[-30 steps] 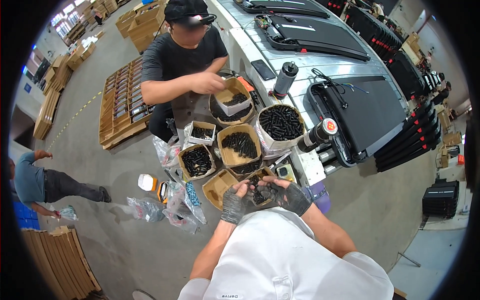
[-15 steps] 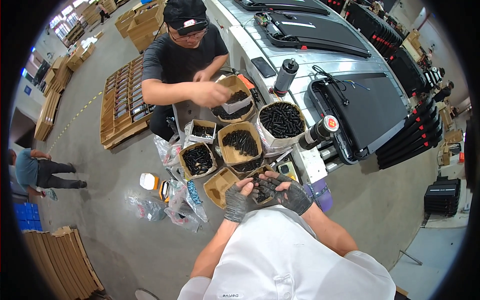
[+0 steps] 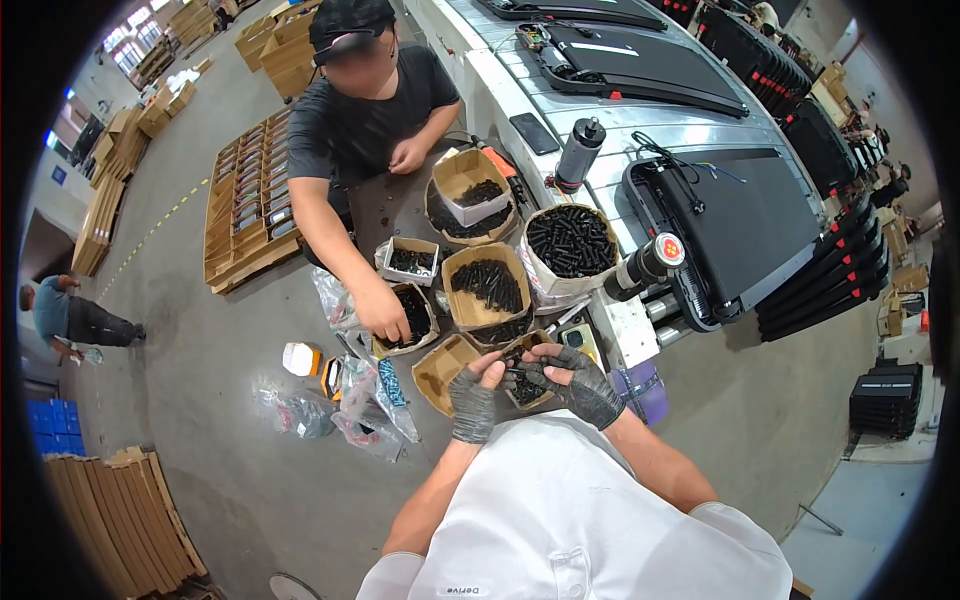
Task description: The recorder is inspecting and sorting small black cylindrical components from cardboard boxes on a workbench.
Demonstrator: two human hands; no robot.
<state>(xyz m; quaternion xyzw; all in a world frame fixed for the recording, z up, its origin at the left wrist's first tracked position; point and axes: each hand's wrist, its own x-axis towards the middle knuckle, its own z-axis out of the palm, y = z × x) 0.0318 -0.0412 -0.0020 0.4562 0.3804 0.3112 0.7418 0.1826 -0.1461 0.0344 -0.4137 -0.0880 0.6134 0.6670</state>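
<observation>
Nearest: the person's white shirt, filling the lower middle of the view. Left hand, in a dark grey glove, fingers curled and pinching small black parts at the fingertips. Right hand, same glove, fingers bent inward and meeting the left fingertips; exactly what it grips cannot be told. Both hands sit together above a small cardboard box of black screws, the parts held just over it. Just left of that, an open cardboard box, its inside bare. Left again, on the grey floor, clear plastic bags and a small white and orange item. Behind the hands, a square box of black screws, and right of it a larger round tub of black screws. A co-worker's hand reaches into another carton of screws. Further back, more screw boxes, a dark bottle and a phone on the pale bench. Farthest: a wooden pallet and stacked cartons.
</observation>
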